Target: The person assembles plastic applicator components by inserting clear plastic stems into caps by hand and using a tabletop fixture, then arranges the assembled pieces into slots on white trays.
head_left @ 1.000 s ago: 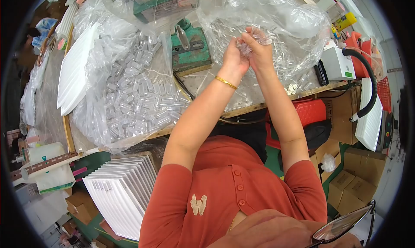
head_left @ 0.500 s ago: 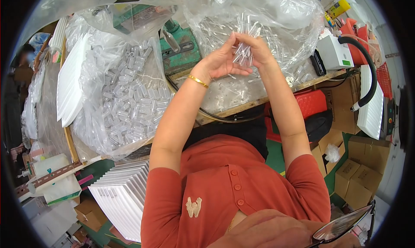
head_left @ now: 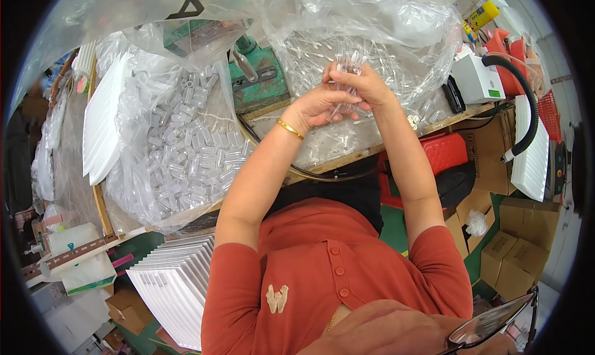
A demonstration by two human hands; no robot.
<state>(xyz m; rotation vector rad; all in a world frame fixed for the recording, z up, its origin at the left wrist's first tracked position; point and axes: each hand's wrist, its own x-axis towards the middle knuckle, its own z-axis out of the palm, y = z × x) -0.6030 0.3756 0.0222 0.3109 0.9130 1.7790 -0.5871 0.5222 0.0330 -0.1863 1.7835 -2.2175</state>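
Both hands meet over the front of the workbench, around a bundle of thin clear plastic sticks. My left hand, with a gold bangle at its wrist, has its fingers closed on the lower part of the bundle. Wrapped round the same bundle from the other side is my right hand. Behind them lies an open clear plastic bag with many loose thin sticks in it. To the left, a heap of short clear tubes rests on plastic film.
A green metal machine stands left of the hands. At the right are a white box with a black hose and red containers. White corrugated sheets stand below the bench's left part.
The cupped hands parted slightly and showed the stick bundle, then closed together round it. They now sit a little lower and nearer the bench's front edge than at first.
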